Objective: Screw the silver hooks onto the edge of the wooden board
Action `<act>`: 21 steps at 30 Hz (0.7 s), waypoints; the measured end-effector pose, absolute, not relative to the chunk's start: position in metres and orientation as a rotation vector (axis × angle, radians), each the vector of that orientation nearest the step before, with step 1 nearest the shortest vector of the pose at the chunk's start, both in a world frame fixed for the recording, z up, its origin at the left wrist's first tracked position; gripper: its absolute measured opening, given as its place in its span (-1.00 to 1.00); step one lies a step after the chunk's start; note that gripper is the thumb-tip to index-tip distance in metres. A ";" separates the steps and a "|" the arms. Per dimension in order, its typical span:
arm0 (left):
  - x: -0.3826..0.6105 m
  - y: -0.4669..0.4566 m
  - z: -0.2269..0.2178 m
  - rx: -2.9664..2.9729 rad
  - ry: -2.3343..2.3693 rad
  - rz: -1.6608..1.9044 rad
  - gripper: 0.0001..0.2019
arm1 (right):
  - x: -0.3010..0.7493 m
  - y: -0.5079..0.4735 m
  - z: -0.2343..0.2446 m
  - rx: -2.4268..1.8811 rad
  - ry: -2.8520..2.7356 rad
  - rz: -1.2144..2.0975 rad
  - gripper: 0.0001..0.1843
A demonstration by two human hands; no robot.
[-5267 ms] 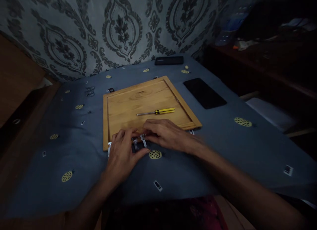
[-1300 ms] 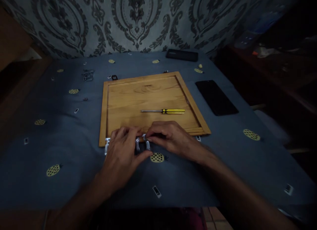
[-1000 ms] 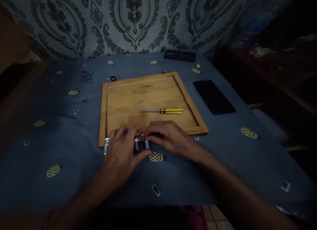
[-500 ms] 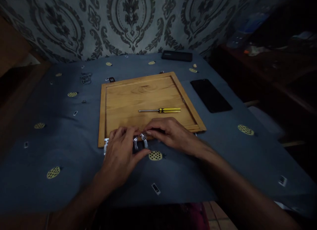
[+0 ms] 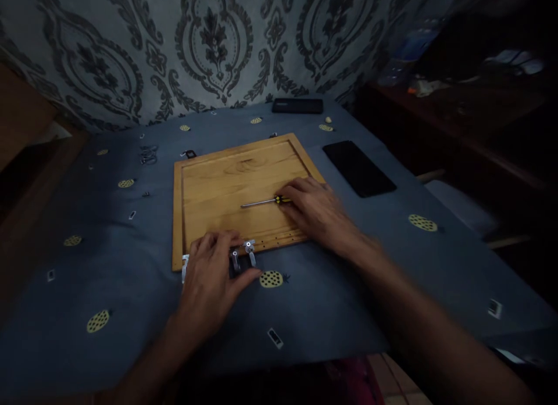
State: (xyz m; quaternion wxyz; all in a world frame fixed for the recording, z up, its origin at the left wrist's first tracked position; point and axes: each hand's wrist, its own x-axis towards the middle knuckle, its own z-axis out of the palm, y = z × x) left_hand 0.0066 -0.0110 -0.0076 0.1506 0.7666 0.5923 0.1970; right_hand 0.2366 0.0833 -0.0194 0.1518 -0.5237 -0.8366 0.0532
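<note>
A shallow wooden panel with a raised frame (image 5: 222, 193) lies on the blue cloth. At its near edge is a silver metal fitting (image 5: 250, 254) with screw heads and leg-like parts. My left hand (image 5: 211, 271) presses on that edge and grips the fitting, fingers on top and thumb stretched out below; part of the fitting is hidden. Another silver piece (image 5: 185, 268) shows left of this hand. My right hand (image 5: 314, 213) closes round the yellow and black handle of a screwdriver (image 5: 259, 204) over the panel, the shaft pointing left. Small holes run along the near frame strip.
To the panel's right lies a black phone (image 5: 360, 168); a dark phone case (image 5: 297, 106) is at the back by the patterned curtain (image 5: 213, 39). Small metal parts (image 5: 149, 154) lie at left, with a dark clip (image 5: 189, 154) by the far frame edge.
My right hand has left the metal fitting, moved up and right, and taken hold of the screwdriver handle. My left hand stays at the fitting. The camera view has shifted slightly.
</note>
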 end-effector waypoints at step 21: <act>0.004 -0.011 -0.007 2.214 1.661 0.575 -0.57 | 0.242 0.058 0.029 -1.037 -1.464 1.011 -0.83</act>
